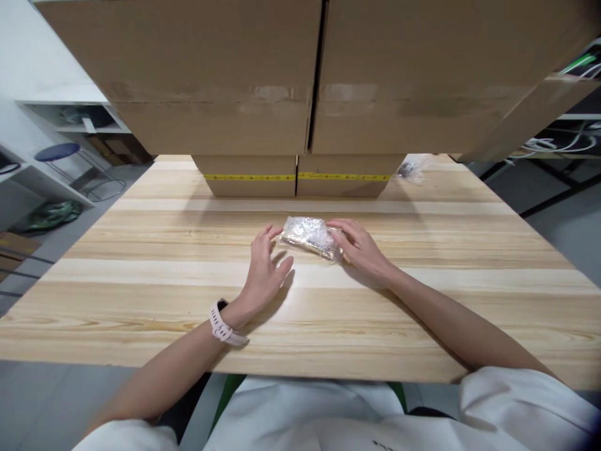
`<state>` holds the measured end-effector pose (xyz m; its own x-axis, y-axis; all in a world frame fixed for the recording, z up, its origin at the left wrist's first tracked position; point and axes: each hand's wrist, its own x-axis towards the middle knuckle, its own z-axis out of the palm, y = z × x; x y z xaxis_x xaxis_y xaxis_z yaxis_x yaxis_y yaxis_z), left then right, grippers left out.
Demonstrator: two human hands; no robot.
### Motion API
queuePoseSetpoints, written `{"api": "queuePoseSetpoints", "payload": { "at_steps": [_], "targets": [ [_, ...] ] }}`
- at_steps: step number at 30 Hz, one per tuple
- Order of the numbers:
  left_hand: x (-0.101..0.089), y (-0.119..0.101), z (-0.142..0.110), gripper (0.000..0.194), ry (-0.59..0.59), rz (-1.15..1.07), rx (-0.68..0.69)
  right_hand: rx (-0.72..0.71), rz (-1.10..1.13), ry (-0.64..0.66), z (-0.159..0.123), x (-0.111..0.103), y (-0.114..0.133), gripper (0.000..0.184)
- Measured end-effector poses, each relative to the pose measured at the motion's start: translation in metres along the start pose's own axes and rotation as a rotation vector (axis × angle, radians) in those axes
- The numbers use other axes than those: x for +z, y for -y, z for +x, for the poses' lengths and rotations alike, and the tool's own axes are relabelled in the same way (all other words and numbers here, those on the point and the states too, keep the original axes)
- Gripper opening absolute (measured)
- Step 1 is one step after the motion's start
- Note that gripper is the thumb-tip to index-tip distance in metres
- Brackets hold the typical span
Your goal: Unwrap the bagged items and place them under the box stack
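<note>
A small package in clear bubble wrap point(307, 234) lies on the wooden table in front of me, with a gold-coloured edge showing along its near side. My right hand point(360, 250) is closed on the package's right end, fingers over the far side and thumb nearer me. Just left of the package is my left hand point(267, 268), open, with thumb and fingers spread apart. Its fingertips come close to the wrap's left edge; whether they touch it I cannot tell. What is inside the wrap is blurred by shine.
Large cardboard boxes point(211, 75) loom over the table's far side, above smaller boxes with yellow tape point(253, 177). A clear plastic bag point(413, 168) sits at the back right. Beyond the wooden table point(141, 282), a stool point(59, 152) stands left; white cables point(558, 145) hang right.
</note>
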<state>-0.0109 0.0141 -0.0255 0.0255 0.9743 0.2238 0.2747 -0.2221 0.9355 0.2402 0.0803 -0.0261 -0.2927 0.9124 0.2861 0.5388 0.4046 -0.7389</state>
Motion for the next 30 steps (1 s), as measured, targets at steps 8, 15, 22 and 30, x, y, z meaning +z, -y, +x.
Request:
{"api": "queuePoseSetpoints", "payload": {
  "at_steps": [8,15,22,30],
  "targets": [
    [-0.003,0.004,0.005,0.071,0.096,0.225,0.190,-0.332,-0.087,-0.004,-0.014,0.023,0.000,0.022],
    [0.002,0.005,0.009,0.067,0.087,0.489,0.263,-0.389,-0.008,0.032,-0.016,0.025,0.005,0.025],
    [0.003,0.002,0.029,0.016,0.012,0.477,0.186,-0.377,-0.118,0.028,-0.020,0.032,0.009,0.021],
    [-0.036,0.002,0.045,0.015,-0.307,-0.282,-0.206,-0.158,0.059,-0.103,-0.016,0.021,0.006,0.015]
  ]
}}
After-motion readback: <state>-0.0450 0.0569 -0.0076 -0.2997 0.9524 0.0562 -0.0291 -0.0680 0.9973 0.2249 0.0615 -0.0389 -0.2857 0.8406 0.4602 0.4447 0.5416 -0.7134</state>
